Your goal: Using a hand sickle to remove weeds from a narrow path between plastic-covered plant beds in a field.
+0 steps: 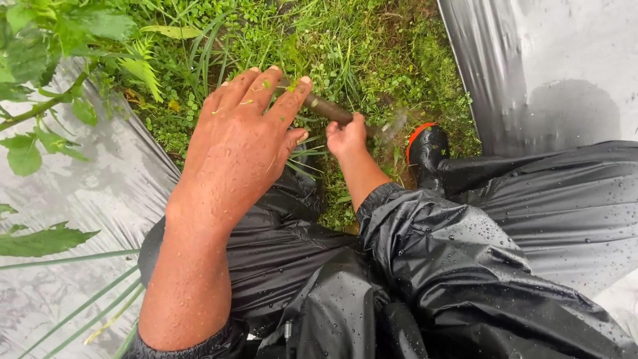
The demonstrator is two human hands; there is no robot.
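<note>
A strip of wet green grass and small leafy weeds point(372, 60) is running between two sheets of glossy silver-grey plastic ground cover point(545, 53), the sheets wrinkling and shining with water on either side. The person is crouching over the strip in a slick black rain suit point(458, 266) that is beading with droplets, and one black rubber boot with an orange rim point(425, 149) is pressing into the grass at the right. The left hand point(242, 143), bare, wet and flecked with bits of cut grass, is hovering over the weeds with its fingers stretched out flat and close together, gripping nothing that shows. The right hand point(345, 136) is curling tightly around a brown, round wooden tool handle point(325, 108), which is slanting across the grass just beyond the left fingertips. The working end of that handle is dissolving into a pale blur beside the boot, so its shape is hard to make out, and its other end is disappearing under the left hand. Broad, toothed green leaves on a thin stem point(40, 100) are leaning in from the left edge, partly cut off by the frame, and long narrow blades are crossing the lower left corner.
</note>
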